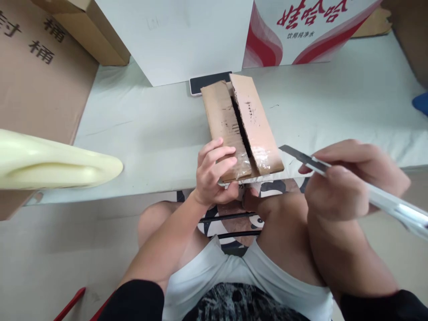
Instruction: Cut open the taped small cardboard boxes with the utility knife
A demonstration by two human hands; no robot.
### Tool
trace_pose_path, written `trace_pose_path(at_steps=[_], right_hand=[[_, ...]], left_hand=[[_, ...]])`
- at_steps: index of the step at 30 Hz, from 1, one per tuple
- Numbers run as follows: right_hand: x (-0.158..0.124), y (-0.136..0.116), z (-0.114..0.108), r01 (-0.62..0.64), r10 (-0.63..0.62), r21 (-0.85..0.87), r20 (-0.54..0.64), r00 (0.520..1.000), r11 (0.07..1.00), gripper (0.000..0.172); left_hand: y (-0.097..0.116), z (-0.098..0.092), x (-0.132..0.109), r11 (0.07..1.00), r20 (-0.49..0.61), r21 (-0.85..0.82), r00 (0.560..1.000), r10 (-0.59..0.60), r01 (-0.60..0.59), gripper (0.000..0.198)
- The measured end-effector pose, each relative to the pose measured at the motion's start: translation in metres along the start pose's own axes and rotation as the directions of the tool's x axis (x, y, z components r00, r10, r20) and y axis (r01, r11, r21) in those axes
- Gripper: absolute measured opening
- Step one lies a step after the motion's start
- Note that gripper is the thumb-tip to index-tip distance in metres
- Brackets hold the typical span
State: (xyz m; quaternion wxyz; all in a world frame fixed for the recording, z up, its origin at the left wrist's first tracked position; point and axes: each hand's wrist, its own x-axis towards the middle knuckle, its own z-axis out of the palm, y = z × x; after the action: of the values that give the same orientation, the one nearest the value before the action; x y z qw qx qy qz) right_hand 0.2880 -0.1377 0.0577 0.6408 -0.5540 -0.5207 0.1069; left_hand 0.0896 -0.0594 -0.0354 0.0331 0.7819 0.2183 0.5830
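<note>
A small brown cardboard box (216, 109) lies on the pale cloth, its two top flaps parted by a dark gap. Clear tape (264, 156) glints on the flaps near the front edge. My left hand (217, 171) grips the box at its near left corner, fingers on top and thumb below the edge. In my right hand (344, 178) is a utility knife (384, 196), held like a pen. Its dark blade (296, 154) is out and points left, just right of the box's near right corner, seemingly apart from it.
Behind the box lies a phone (209, 82), against a large white carton (187, 40) with red print. Left are a big brown carton (36, 84) and a pale yellow curved object (60, 162). Something blue (421, 103) shows at the right edge. The cloth-covered table (150, 156) ends above my knees.
</note>
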Motion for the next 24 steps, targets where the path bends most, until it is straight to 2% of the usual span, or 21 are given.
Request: trace_pose_path(at_steps=[2,3,6,9,13,19,24], right_hand=[[0.007,0.019,0.012,0.001,0.019,0.205,-0.094,0.995,0.979,0.012],[0.010,0.028,0.017,-0.035,0.063,0.261,-0.101,0.993,0.965,0.014],[0.018,0.046,0.022,-0.174,0.195,0.302,-0.039,0.980,0.937,0.027],[0.020,0.056,0.022,-0.240,0.255,0.318,-0.005,0.967,0.917,0.040],[0.019,0.059,0.023,-0.285,0.290,0.345,0.040,0.956,0.894,0.044],[0.017,0.055,0.029,-0.303,0.288,0.408,0.100,0.952,0.861,0.047],[0.018,0.053,0.028,-0.371,0.339,0.477,0.156,0.928,0.797,0.045]], left_hand=[[-0.001,0.001,0.001,1.000,-0.013,-0.023,1.000,0.001,-0.001,0.041],[-0.002,0.002,0.001,1.000,-0.013,-0.028,1.000,-0.001,0.001,0.042],[-0.006,0.001,0.001,0.998,-0.007,-0.054,1.000,-0.008,0.008,0.043],[-0.011,-0.002,0.000,0.994,-0.021,-0.079,0.997,-0.077,0.075,0.048],[-0.013,-0.007,-0.001,0.981,-0.014,-0.115,0.987,-0.159,0.156,0.057],[-0.007,-0.011,0.000,0.970,0.001,-0.129,0.978,-0.207,0.205,0.057],[-0.008,-0.011,0.001,0.982,-0.030,-0.099,0.986,-0.167,0.163,0.049]])
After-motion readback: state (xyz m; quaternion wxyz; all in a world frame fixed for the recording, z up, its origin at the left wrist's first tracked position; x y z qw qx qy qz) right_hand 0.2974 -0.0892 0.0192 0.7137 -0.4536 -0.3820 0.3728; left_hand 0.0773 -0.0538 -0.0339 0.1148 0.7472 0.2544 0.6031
